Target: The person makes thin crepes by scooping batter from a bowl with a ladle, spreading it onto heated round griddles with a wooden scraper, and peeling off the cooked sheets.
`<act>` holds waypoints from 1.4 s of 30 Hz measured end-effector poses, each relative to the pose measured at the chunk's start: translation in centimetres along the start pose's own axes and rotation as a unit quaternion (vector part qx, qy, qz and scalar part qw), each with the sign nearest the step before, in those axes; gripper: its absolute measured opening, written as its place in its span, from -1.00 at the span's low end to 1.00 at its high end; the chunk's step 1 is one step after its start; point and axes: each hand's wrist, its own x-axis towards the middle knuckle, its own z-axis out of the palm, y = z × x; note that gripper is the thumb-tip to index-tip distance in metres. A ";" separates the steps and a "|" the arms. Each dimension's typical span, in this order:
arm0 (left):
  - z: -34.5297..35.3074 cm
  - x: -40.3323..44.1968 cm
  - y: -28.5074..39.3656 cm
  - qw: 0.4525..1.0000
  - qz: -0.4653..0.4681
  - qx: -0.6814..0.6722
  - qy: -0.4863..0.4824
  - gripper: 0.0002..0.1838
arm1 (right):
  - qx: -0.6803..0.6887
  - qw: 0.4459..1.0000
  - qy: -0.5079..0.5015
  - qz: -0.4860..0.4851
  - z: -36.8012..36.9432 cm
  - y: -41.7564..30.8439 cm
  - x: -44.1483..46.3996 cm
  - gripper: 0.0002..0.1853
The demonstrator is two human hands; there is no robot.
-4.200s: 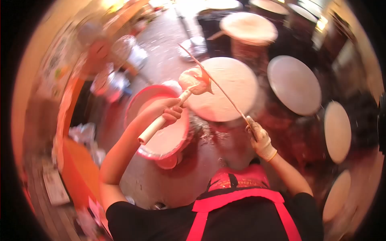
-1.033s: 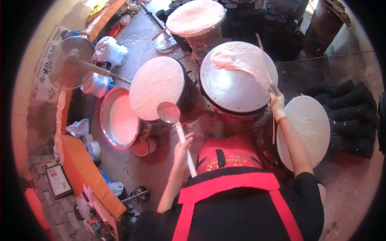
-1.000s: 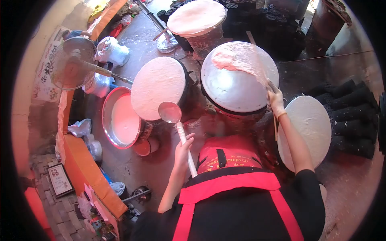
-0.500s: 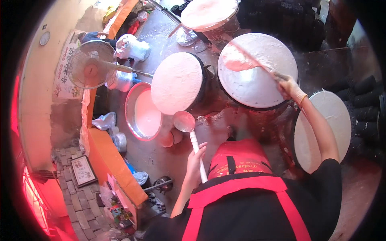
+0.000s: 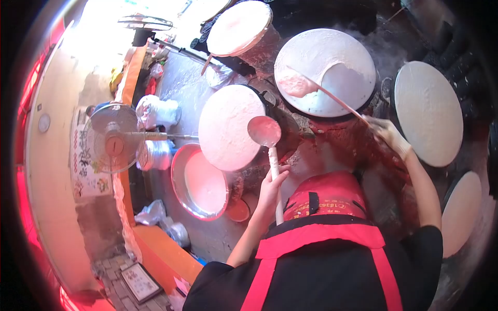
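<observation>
My left hand is closed round the pale wrapped handle of a ladle. The ladle's bowl, coated with batter, appears in front of the right edge of a batter-covered round griddle. In my right hand is a thin wooden-handled spreader. Its far end meets a thick heap of batter on the left side of another round griddle. Batter coats the upper and left parts of that griddle, while bare metal shows at the right and below. The spreader's tip is hidden in the batter.
A metal basin of batter stands at left, beside a small reddish container. More coated griddles lie at the far top, right and lower right. A standing fan and an orange ledge are at left.
The view has turned, shifting the surroundings. My right hand has drawn the spreader and batter heap round the griddle's left side. The ladle now overlaps the left griddle in view.
</observation>
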 end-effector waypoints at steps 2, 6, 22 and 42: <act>-3.4 1.0 -0.5 0.998 0.032 0.048 -0.040 -0.65 | 0.034 0.999 0.020 0.025 2.2 2.4 -5.2 -0.56; -9.8 1.4 -2.2 0.993 0.052 0.081 -0.075 -0.62 | 0.156 0.977 0.121 -0.085 10.3 9.9 -7.8 -0.54; -25.1 -7.1 -9.4 0.999 0.018 -0.040 0.003 -0.26 | 0.319 0.898 0.297 -0.063 39.7 0.4 19.4 -0.74; -13.0 -7.5 -5.0 0.995 0.055 -0.053 -0.064 -0.63 | 0.369 0.917 0.152 0.001 31.0 6.4 6.3 -0.47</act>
